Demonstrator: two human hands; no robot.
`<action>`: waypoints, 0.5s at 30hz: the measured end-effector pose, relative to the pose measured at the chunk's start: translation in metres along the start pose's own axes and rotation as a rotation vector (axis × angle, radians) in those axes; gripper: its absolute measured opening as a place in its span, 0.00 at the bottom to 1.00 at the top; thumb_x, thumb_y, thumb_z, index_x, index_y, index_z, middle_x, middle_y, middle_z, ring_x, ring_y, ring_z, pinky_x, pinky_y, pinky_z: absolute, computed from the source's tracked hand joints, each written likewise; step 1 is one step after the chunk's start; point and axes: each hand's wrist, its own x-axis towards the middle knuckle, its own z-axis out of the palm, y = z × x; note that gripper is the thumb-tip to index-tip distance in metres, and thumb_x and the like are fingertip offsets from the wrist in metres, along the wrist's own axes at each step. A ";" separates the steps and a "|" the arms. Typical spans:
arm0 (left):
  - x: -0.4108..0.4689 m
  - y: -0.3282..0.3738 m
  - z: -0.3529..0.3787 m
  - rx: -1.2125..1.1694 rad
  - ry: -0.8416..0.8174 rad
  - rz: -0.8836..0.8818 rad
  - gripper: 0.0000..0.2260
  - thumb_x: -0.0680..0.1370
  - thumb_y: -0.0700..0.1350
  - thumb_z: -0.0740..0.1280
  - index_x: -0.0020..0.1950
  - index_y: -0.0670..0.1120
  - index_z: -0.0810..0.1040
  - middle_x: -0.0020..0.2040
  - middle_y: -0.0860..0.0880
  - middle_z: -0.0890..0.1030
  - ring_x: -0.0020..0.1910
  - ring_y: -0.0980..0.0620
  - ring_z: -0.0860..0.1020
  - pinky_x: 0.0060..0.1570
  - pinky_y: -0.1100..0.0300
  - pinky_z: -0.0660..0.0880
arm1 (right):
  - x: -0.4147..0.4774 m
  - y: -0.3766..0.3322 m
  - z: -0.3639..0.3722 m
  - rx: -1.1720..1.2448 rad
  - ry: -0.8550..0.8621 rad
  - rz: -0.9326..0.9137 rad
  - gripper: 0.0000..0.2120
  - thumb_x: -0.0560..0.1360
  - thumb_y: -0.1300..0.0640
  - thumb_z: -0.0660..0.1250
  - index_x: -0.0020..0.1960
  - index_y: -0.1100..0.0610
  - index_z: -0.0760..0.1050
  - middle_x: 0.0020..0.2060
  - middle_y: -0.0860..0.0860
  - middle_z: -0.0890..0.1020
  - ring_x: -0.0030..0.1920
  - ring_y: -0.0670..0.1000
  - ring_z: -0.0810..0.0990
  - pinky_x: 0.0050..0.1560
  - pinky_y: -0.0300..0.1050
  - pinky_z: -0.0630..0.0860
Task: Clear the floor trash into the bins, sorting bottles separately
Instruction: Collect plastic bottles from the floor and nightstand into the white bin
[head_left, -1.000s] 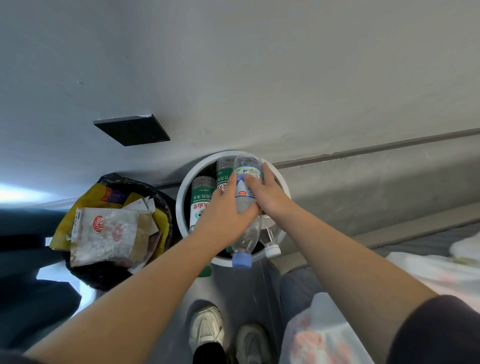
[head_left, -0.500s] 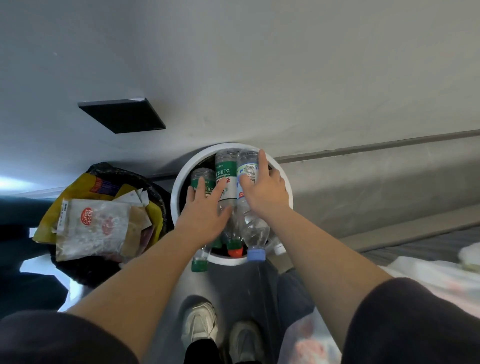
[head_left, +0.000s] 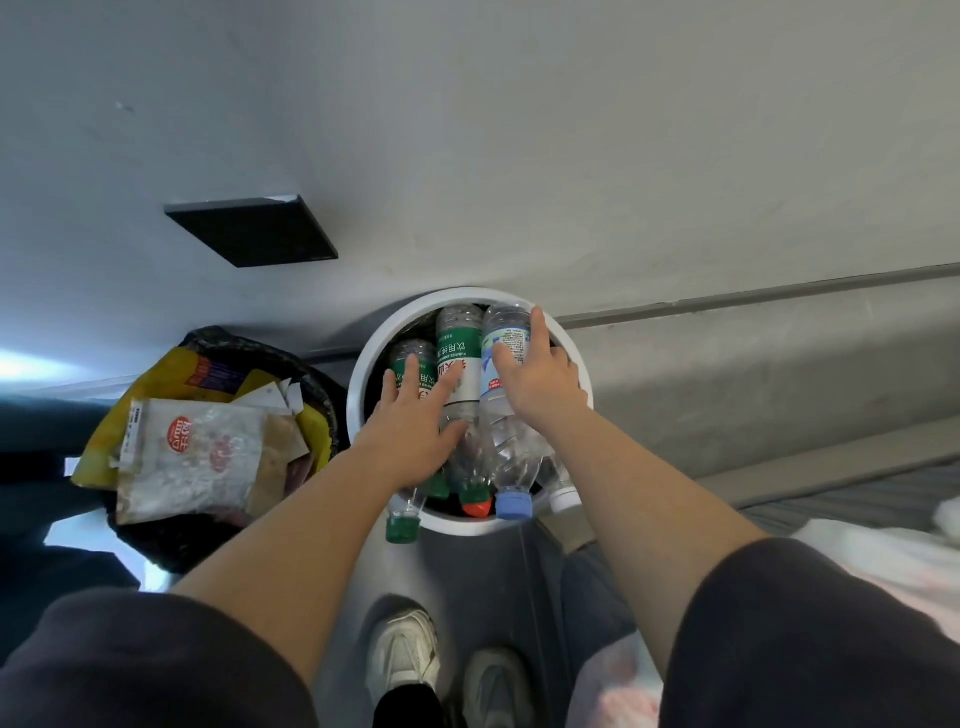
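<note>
A round white bin (head_left: 457, 526) in front of me holds several plastic bottles lying side by side. My right hand (head_left: 540, 384) is wrapped over a clear bottle with a blue cap (head_left: 511, 447), which lies in the bin with its cap over the near rim. My left hand (head_left: 415, 431) lies flat, fingers spread, on two green-labelled bottles (head_left: 460, 353). One of them has a green cap (head_left: 402, 530) that sticks out past the rim. A red cap and a white cap show between them.
Left of the white bin stands a bin lined with a black bag (head_left: 171, 540), heaped with wrappers and a yellow packet (head_left: 192, 452). A black square (head_left: 252, 231) lies on the grey floor beyond. My shoes (head_left: 402, 654) are below; pale fabric (head_left: 857, 545) lies at right.
The blue-cap bottle, held above the bin by both hands, now lies down in it. My left hand has shifted left onto the green-labelled bottles and flattened.
</note>
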 end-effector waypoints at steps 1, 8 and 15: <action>0.000 0.000 -0.001 0.001 -0.017 -0.003 0.30 0.81 0.57 0.55 0.76 0.61 0.39 0.77 0.44 0.36 0.75 0.38 0.37 0.74 0.44 0.45 | -0.001 -0.001 -0.001 -0.002 -0.009 0.005 0.33 0.79 0.40 0.53 0.77 0.43 0.40 0.74 0.58 0.60 0.73 0.60 0.58 0.69 0.60 0.56; -0.010 0.001 -0.017 0.012 -0.044 0.012 0.32 0.79 0.61 0.56 0.77 0.61 0.40 0.78 0.43 0.38 0.76 0.39 0.39 0.73 0.43 0.47 | -0.004 -0.007 -0.010 -0.002 -0.075 0.001 0.36 0.78 0.37 0.52 0.77 0.45 0.35 0.74 0.61 0.58 0.73 0.63 0.57 0.72 0.60 0.56; -0.041 0.002 -0.016 -0.032 0.024 -0.039 0.34 0.79 0.60 0.56 0.78 0.52 0.42 0.78 0.45 0.40 0.77 0.43 0.40 0.75 0.44 0.48 | -0.029 -0.001 -0.021 0.116 -0.052 -0.002 0.38 0.77 0.37 0.56 0.77 0.46 0.39 0.75 0.60 0.58 0.73 0.61 0.59 0.71 0.58 0.60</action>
